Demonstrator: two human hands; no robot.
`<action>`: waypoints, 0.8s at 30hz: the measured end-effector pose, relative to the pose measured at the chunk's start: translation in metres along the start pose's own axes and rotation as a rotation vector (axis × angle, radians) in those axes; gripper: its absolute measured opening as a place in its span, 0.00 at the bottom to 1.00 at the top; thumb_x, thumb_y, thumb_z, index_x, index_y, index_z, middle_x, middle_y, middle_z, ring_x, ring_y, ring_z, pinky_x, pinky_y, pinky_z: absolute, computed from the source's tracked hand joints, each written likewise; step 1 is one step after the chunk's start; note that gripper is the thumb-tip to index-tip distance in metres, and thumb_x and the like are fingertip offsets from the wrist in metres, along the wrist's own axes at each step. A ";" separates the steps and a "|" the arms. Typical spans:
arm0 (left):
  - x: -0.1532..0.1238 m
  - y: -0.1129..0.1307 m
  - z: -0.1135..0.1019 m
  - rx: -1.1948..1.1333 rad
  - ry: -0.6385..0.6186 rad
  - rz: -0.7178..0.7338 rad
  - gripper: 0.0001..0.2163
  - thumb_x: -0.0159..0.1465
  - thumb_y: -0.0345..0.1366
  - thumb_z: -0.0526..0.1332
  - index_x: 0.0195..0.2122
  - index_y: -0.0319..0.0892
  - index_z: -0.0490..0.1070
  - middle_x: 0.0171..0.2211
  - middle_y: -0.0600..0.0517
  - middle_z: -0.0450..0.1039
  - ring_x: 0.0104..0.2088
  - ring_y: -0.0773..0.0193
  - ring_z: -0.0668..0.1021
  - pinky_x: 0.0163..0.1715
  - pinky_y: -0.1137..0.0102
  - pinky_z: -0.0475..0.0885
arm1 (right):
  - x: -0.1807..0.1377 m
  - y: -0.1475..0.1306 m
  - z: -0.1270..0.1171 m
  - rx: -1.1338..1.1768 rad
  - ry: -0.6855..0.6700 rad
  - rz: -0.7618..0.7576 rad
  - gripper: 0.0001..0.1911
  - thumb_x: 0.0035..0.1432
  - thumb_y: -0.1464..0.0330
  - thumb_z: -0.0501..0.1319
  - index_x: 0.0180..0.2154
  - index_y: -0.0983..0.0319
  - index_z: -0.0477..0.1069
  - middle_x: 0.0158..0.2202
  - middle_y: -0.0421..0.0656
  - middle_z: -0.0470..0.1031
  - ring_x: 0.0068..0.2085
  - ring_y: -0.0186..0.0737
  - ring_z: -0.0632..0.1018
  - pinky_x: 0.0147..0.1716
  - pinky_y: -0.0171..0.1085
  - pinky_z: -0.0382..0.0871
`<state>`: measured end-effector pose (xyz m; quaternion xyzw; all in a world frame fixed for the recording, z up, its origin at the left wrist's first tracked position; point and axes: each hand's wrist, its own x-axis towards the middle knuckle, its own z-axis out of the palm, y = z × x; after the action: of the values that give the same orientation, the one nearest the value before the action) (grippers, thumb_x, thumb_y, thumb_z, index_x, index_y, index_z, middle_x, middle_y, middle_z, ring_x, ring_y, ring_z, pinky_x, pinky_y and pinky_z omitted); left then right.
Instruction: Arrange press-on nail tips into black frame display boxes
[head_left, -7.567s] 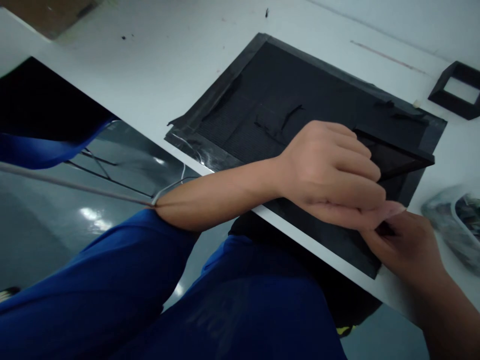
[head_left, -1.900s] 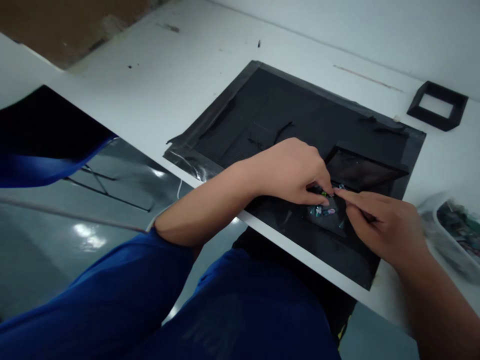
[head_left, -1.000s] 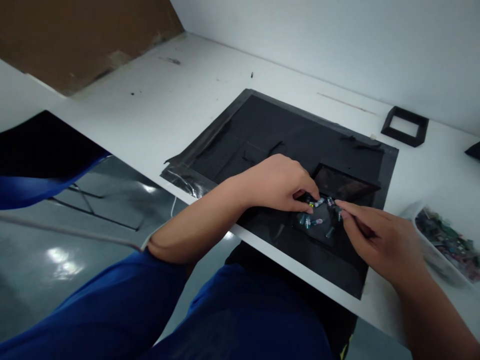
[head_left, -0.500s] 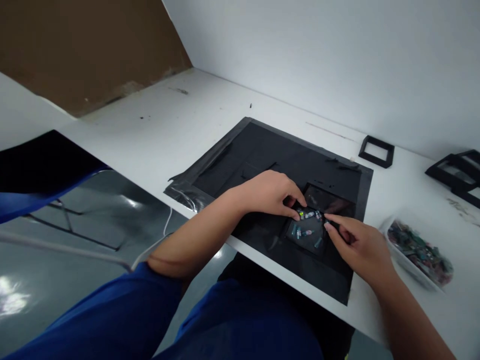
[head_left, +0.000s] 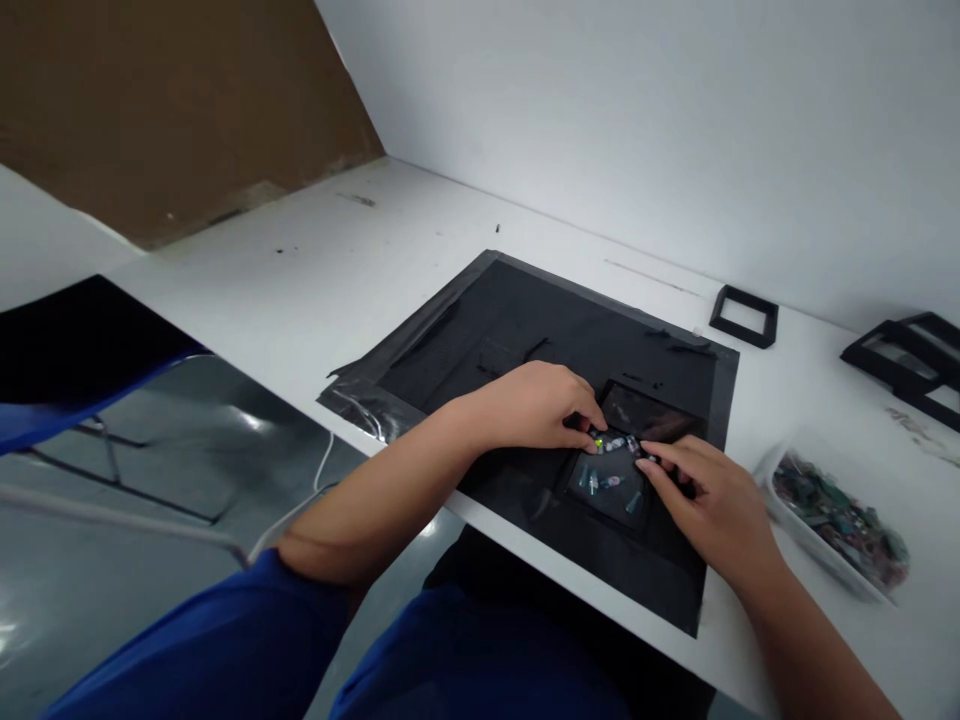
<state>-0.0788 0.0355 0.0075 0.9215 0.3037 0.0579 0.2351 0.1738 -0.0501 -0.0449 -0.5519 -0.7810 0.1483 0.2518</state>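
Note:
A shallow black frame (head_left: 615, 510) lies on the black mat, with several small shiny blue-green and clear pieces (head_left: 611, 482) scattered in its near part. Across the middle of it runs a short row of similar pieces (head_left: 616, 444), one glinting yellow-green. At the row's left end my left hand (head_left: 544, 405) rests with thumb and forefinger closed in a pinch; what is between them is hidden. My right hand (head_left: 712, 500) is at the right end, its thumb and forefinger pinched on a small shiny piece at the fingertips.
A clear plastic box (head_left: 832, 520) of mixed small pieces stands to the right. One black frame (head_left: 744, 317) lies at the back, and several more frames (head_left: 900, 355) overlap at far right. The taped black mat (head_left: 540, 300) covers part of the white table (head_left: 300, 300).
The view has shifted slightly, with everything a little lower in the picture. Both hands stay at the row; the right fingertips have moved slightly on its right end.

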 end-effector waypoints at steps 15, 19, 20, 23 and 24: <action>-0.002 0.004 0.001 0.037 0.004 -0.001 0.09 0.67 0.39 0.64 0.46 0.47 0.79 0.39 0.54 0.82 0.43 0.64 0.81 0.37 0.71 0.69 | -0.001 -0.001 -0.009 0.073 0.022 -0.046 0.13 0.67 0.61 0.59 0.47 0.57 0.78 0.37 0.44 0.78 0.36 0.37 0.77 0.32 0.36 0.72; -0.001 0.004 0.003 0.057 0.001 -0.001 0.08 0.67 0.39 0.64 0.45 0.48 0.80 0.40 0.54 0.82 0.44 0.63 0.81 0.38 0.71 0.69 | -0.003 0.003 -0.008 0.048 0.034 -0.036 0.12 0.67 0.61 0.60 0.46 0.57 0.79 0.42 0.45 0.79 0.40 0.39 0.78 0.36 0.37 0.74; -0.001 0.004 0.003 0.064 0.006 0.003 0.08 0.67 0.39 0.64 0.45 0.48 0.80 0.40 0.54 0.82 0.43 0.63 0.81 0.38 0.71 0.68 | -0.003 0.004 -0.007 0.044 0.031 -0.032 0.12 0.67 0.61 0.60 0.46 0.57 0.79 0.42 0.45 0.79 0.40 0.39 0.79 0.36 0.37 0.74; -0.002 0.003 0.005 0.079 0.013 0.009 0.08 0.66 0.40 0.64 0.44 0.48 0.80 0.39 0.54 0.82 0.42 0.63 0.81 0.37 0.70 0.68 | -0.004 0.003 -0.004 0.045 0.027 -0.021 0.13 0.67 0.60 0.59 0.47 0.57 0.79 0.42 0.45 0.79 0.39 0.39 0.79 0.35 0.37 0.74; -0.002 0.003 0.005 0.079 0.016 0.011 0.08 0.66 0.40 0.65 0.44 0.48 0.80 0.38 0.54 0.82 0.42 0.63 0.81 0.37 0.70 0.68 | -0.004 0.003 -0.003 0.043 0.029 -0.017 0.13 0.67 0.60 0.59 0.47 0.57 0.79 0.41 0.45 0.79 0.39 0.39 0.79 0.34 0.37 0.74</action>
<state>-0.0775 0.0306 0.0044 0.9312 0.3026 0.0544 0.1957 0.1790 -0.0532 -0.0446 -0.5418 -0.7785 0.1549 0.2765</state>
